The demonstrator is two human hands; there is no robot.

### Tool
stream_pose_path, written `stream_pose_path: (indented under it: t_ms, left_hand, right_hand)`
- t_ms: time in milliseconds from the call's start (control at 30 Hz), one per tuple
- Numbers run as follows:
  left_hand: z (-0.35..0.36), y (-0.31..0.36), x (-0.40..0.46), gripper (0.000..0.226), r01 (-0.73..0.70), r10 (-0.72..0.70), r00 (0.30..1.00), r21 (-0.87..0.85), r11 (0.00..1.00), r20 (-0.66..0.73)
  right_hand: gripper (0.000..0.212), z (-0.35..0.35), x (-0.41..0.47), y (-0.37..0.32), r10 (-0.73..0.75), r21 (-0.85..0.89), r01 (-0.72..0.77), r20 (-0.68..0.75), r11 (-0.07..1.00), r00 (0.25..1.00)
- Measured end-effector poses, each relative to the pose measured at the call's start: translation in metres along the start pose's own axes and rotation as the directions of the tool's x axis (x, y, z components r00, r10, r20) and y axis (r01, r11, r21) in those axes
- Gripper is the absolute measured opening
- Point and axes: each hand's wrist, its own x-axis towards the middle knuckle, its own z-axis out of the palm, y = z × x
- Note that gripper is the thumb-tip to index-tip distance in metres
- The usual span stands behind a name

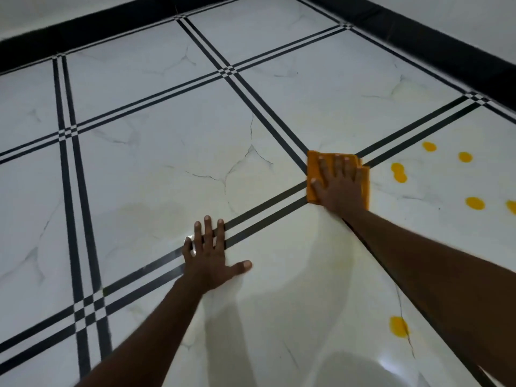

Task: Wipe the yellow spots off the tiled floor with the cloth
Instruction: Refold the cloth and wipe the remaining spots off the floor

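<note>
Right now the orange cloth lies folded flat on the tiled floor, just where two pairs of black lines cross. My right hand presses down on it, palm flat and fingers spread, not clutching it. The yellow spots lie to the right of the cloth on the next tile: several round ones near it, one cut off at the picture's right edge, and one more closer to me beside my right forearm. My left hand rests open on the bare floor, fingers splayed across a black double line, well apart from the cloth. A black skirting band runs along the foot of the walls beyond the tiles.
</note>
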Motion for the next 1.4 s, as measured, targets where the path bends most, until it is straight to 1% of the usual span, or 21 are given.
stream_pose_path:
  t_ms: [67, 133, 200, 267, 333, 400, 467, 533, 600, 733, 767, 800, 867, 967, 1033, 1133, 1200, 1233, 1267, 1333, 1400]
  left_hand:
    - [-0.001, 0.002, -0.002, 0.131, 0.006, -0.006, 1.000, -0.010, 1.000, 0.000]
    - [-0.003, 0.001, -0.002, 0.134, 0.009, -0.009, 1.000, -0.009, 1.000, -0.008]
    - [-0.004, 0.001, -0.002, 0.137, 0.011, -0.011, 1.000, -0.003, 1.000, 0.009]
    - [-0.005, 0.001, -0.003, 0.138, -0.001, 0.001, 1.000, 0.006, 1.000, 0.005]
    - [-0.001, -0.001, -0.001, 0.137, 0.002, -0.002, 1.000, -0.013, 1.000, -0.016]
    - [0.002, -0.004, 0.002, 0.132, 0.029, -0.029, 0.999, -0.033, 0.999, -0.022]
    - [0.002, 0.000, 0.003, 0.126, 0.045, -0.045, 0.999, -0.031, 0.999, -0.023]
    - [-0.001, 0.003, 0.000, 0.122, 0.059, -0.059, 0.998, -0.014, 0.998, -0.004]
    - [-0.004, 0.006, -0.001, 0.120, 0.064, -0.064, 0.998, 0.006, 0.998, 0.024]
    - [-0.020, 0.026, -0.010, 0.116, 0.083, -0.080, 0.996, 0.119, 0.989, -0.033]
    - [-0.021, 0.037, -0.014, 0.111, 0.053, -0.040, 0.995, 0.149, 0.987, -0.091]
    - [-0.020, 0.051, -0.018, 0.104, 0.004, 0.021, 0.986, 0.150, 0.989, -0.164]
    - [-0.011, 0.081, -0.030, 0.093, -0.116, 0.134, 0.961, 0.085, 0.990, -0.240]
    - [0.017, 0.114, -0.049, 0.083, -0.207, 0.204, 0.965, 0.001, 0.978, -0.164]
    - [0.029, 0.118, -0.056, 0.077, -0.217, 0.208, 0.963, -0.039, 0.975, -0.169]
    - [0.024, 0.105, -0.054, 0.068, -0.276, 0.255, 0.943, -0.070, 0.959, -0.216]
    - [0.023, 0.090, -0.051, 0.063, -0.311, 0.307, 0.932, 0.011, 0.950, -0.191]
    - [0.022, 0.082, -0.051, 0.065, -0.306, 0.309, 0.936, 0.042, 0.951, -0.167]
    - [0.021, 0.079, -0.052, 0.067, -0.294, 0.301, 0.942, 0.063, 0.954, -0.151]
    - [0.018, 0.075, -0.052, 0.070, -0.267, 0.275, 0.952, 0.078, 0.961, -0.132]
    - [0.014, 0.077, -0.051, 0.073, -0.238, 0.245, 0.966, 0.091, 0.967, -0.077]
  right_hand:
    - [0.079, -0.002, -0.026, 0.010, -0.022, 0.012, 0.022, 0.004, 1.000, 1.000]
    - [0.077, 0.005, -0.065, -0.009, -0.230, 0.000, 0.230, 0.042, 0.973, 0.972]
    - [0.077, 0.015, -0.098, -0.037, -0.469, 0.016, 0.469, 0.086, 0.883, 0.879]
    - [0.077, 0.021, -0.096, -0.049, -0.569, 0.031, 0.568, 0.063, 0.822, 0.820]
    - [0.076, 0.019, -0.069, -0.040, -0.487, 0.017, 0.487, 0.034, 0.874, 0.873]
    - [0.076, 0.011, -0.048, -0.015, -0.261, 0.004, 0.261, 0.019, 0.965, 0.965]
    - [0.076, 0.008, -0.054, 0.027, -0.109, 0.000, 0.109, -0.023, 0.994, 0.994]
    - [0.075, 0.007, -0.093, 0.052, -0.066, 0.025, 0.068, -0.049, 0.997, 0.997]
    - [0.075, 0.010, -0.142, 0.041, -0.088, 0.047, 0.090, -0.042, 0.995, 0.995]
    - [0.075, 0.018, -0.183, -0.010, -0.440, 0.101, 0.434, 0.054, 0.895, 0.896]
    - [0.074, 0.017, -0.171, -0.006, -0.468, 0.096, 0.462, 0.056, 0.882, 0.882]
    - [0.073, 0.015, -0.155, 0.006, -0.437, 0.068, 0.433, 0.052, 0.899, 0.898]
    - [0.074, 0.011, -0.133, 0.048, -0.209, 0.008, 0.209, 0.004, 0.978, 0.978]
    - [0.074, 0.005, -0.161, 0.108, 0.023, 0.022, -0.022, -0.078, 1.000, 0.997]
    - [0.075, 0.006, -0.205, 0.096, 0.006, 0.034, -0.003, -0.094, 0.999, 0.996]
    - [0.074, 0.018, -0.246, 0.032, -0.261, 0.080, 0.264, -0.045, 0.961, 0.964]
    - [0.075, 0.019, -0.226, 0.013, -0.427, 0.086, 0.426, -0.001, 0.901, 0.904]
    - [0.075, 0.017, -0.204, 0.017, -0.438, 0.066, 0.438, -0.009, 0.897, 0.899]
    - [0.073, 0.016, -0.184, 0.033, -0.374, 0.053, 0.374, -0.027, 0.926, 0.927]
    - [0.073, 0.009, -0.157, 0.085, -0.103, 0.016, 0.104, -0.052, 0.994, 0.993]
    - [0.075, 0.003, -0.167, 0.137, 0.037, -0.005, -0.038, -0.066, 0.999, 0.997]
